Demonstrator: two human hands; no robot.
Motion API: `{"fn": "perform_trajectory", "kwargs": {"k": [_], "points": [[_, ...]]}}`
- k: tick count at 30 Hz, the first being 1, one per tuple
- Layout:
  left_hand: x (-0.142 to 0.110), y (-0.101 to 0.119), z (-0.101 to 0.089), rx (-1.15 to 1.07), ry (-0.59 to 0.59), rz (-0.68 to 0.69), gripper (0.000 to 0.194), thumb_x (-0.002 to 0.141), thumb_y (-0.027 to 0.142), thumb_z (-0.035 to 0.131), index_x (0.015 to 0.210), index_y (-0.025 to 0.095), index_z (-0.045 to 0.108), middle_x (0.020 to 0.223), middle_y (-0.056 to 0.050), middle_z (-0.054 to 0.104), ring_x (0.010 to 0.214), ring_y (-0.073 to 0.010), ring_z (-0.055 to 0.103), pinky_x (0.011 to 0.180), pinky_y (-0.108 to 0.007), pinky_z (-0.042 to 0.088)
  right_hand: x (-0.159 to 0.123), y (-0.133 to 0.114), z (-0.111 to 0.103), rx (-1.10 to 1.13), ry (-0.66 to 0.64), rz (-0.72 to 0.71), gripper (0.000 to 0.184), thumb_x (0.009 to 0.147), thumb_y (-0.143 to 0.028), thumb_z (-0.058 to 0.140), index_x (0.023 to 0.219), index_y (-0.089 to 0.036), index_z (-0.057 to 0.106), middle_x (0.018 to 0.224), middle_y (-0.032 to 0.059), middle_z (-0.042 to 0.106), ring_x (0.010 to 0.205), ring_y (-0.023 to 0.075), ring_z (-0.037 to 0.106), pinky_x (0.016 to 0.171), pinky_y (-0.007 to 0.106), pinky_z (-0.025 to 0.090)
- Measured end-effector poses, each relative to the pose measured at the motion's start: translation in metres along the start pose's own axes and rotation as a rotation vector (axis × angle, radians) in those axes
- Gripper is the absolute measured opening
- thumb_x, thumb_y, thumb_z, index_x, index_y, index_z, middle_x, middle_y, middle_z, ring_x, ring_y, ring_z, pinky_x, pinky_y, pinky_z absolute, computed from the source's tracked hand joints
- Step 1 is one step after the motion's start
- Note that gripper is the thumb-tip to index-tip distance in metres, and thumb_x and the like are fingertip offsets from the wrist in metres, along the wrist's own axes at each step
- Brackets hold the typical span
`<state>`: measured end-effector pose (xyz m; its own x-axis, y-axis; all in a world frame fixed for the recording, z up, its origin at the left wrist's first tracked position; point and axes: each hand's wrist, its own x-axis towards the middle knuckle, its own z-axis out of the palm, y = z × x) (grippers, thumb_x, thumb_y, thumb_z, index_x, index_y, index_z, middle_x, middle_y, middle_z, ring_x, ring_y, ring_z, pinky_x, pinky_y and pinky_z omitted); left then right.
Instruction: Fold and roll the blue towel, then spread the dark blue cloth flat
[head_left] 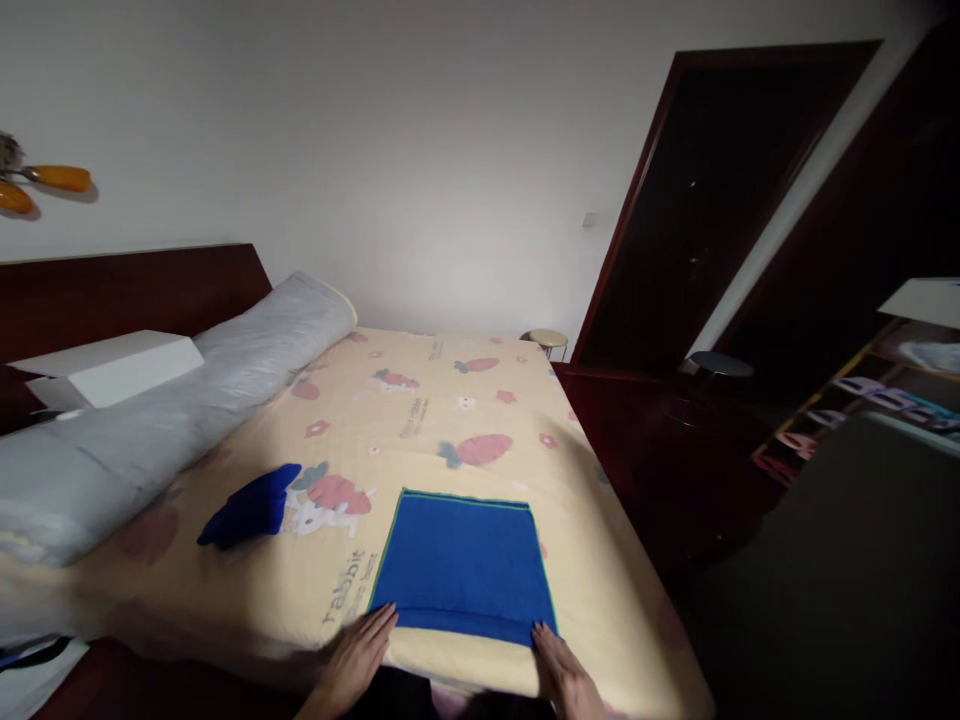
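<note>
A blue cloth (465, 560) with green edging lies spread flat near the front edge of the bed. Its near edge shows a narrow folded-looking strip. My left hand (356, 660) rests at the cloth's near left corner, fingers stretched out and fingertips on the fabric. At the near right corner my right hand (564, 672) lies likewise, with fingers extended and touching the cloth. Neither hand grips anything that I can see. A second, darker blue cloth (251, 508) sits crumpled on the bed to the left, apart from both hands.
The bed (420, 420) has a cream sheet with carrots and rabbits. A long grey roll (225, 370) and a white box (124, 365) lie by the headboard (135, 290). Stools (549, 338) stand beyond the bed; a shoe rack (847, 400) is at right.
</note>
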<state>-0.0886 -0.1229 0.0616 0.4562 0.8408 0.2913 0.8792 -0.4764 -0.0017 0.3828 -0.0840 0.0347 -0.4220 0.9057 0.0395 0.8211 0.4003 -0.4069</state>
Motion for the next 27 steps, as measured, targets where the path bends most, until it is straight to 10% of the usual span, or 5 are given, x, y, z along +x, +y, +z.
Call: {"fn": "perform_trajectory", "kwargs": {"k": [6, 16, 27], "points": [[0.005, -0.004, 0.031, 0.081, -0.228, -0.252, 0.074, 0.077, -0.002, 0.037, 0.138, 0.038, 0.048, 0.142, 0.002, 0.059, 0.130, -0.0210, 0.054, 0.092, -0.030, 0.056, 0.012, 0.010, 0.004, -0.149, 0.124, -0.106, 0.043, 0.091, -0.019, 0.046, 0.131, -0.027, 0.059, 0.134, 0.0049, 0.061, 0.121, 0.0225, 0.060, 0.101, 0.036, 0.050], [-0.001, -0.035, 0.029, 0.140, -0.241, -0.182, 0.074, 0.075, -0.008, 0.043, 0.129, 0.040, 0.058, 0.127, 0.001, 0.068, 0.123, -0.0211, 0.058, 0.108, -0.041, 0.045, 0.013, 0.010, -0.014, -0.236, 0.169, -0.100, 0.048, 0.087, -0.012, 0.041, 0.123, -0.034, 0.063, 0.117, 0.0027, 0.070, 0.108, 0.0209, 0.061, 0.091, 0.037, 0.042], [0.019, -0.029, -0.016, -0.187, -0.140, -0.335, 0.045, 0.076, 0.005, 0.047, 0.101, 0.031, 0.074, 0.105, -0.003, 0.072, 0.110, -0.0217, 0.059, 0.100, -0.040, 0.045, 0.022, -0.011, -0.039, -0.078, 0.102, 0.146, 0.032, 0.079, -0.016, 0.047, 0.098, -0.026, 0.070, 0.105, 0.0061, 0.072, 0.109, 0.0235, 0.059, 0.094, 0.040, 0.038]]}}
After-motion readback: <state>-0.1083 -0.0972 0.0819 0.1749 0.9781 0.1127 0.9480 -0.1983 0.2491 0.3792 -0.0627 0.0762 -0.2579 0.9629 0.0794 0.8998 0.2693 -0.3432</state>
